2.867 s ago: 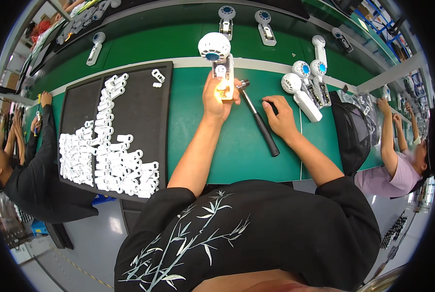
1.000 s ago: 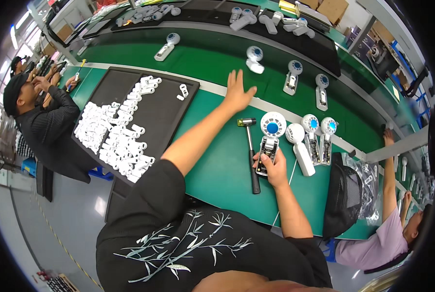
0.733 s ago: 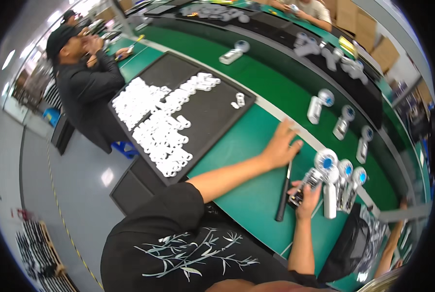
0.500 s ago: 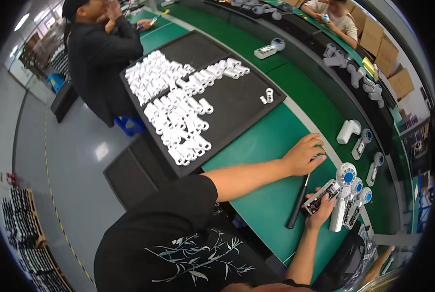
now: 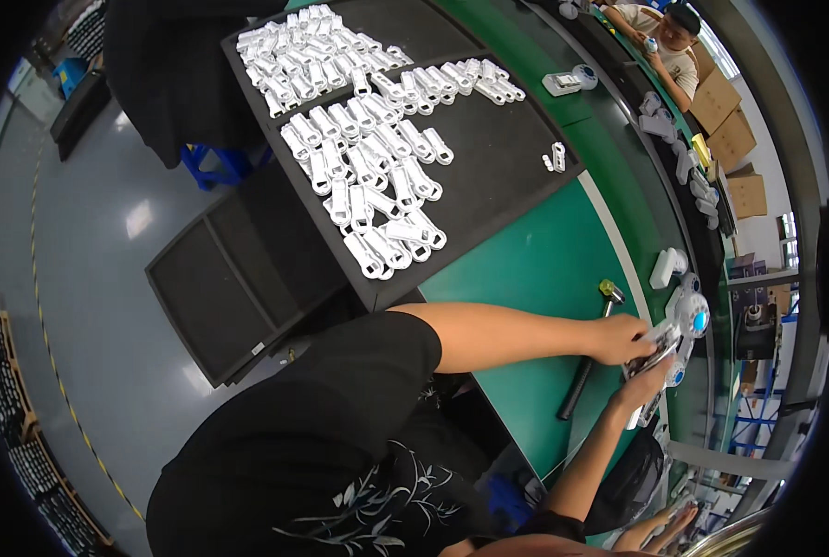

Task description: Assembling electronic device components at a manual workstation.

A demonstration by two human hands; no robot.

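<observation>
A white handheld fan [image 5: 663, 334] with its handle casing off is between my two hands at the right of the green table. My right hand [image 5: 645, 382] is closed around the handle from below. From the left, my left hand [image 5: 619, 340] reaches onto the same handle with its fingers closed against it; its fingertips are partly hidden. Just beyond, a round fan head with a blue centre [image 5: 700, 321] shows, beside other fans partly covered by my hands. A hammer with a yellow-green head [image 5: 608, 289] and black handle lies on the table, partly under my left forearm.
A black tray [image 5: 498, 148] holds many white handle shells [image 5: 368, 176]. Beyond the table edge, more fans [image 5: 670, 266] stand along the green conveyor side. A person [image 5: 660, 51] sits across the line. Another person's hands [image 5: 670, 524] show at the lower right.
My left hand has moved from beside the hammer's head to the fan in my right hand. The hammer's head is now uncovered. The view has shifted.
</observation>
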